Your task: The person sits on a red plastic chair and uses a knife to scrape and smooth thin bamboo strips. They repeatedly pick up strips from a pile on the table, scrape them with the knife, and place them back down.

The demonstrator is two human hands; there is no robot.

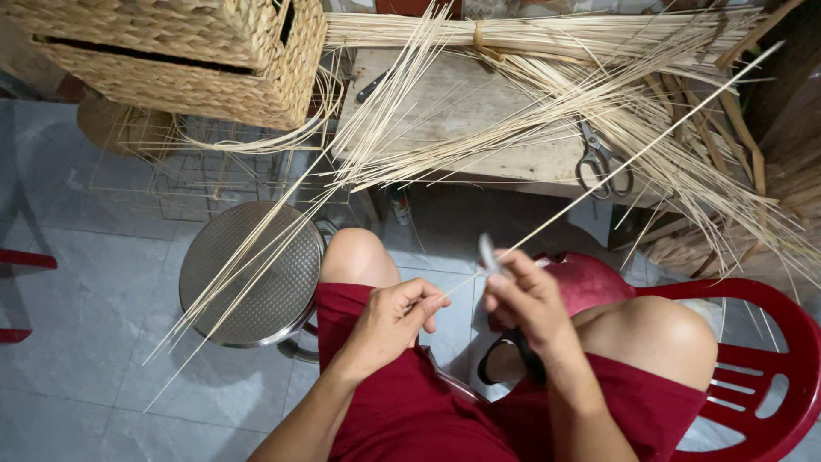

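Two woven baskets sit top left, a round dimpled metal stool below. Left hand pinches a thin pale reed; right hand grips a small blade against it. Scissors lie on the rough desk.

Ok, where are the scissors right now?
In the head view, the scissors lie at the right on the wooden table, among the loose reed strips.

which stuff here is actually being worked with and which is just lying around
In use: left hand pinching the thin reed strip; right hand holding a small blade.

Lying about: scissors, woven basket, metal stool, reed bundle, red chair.
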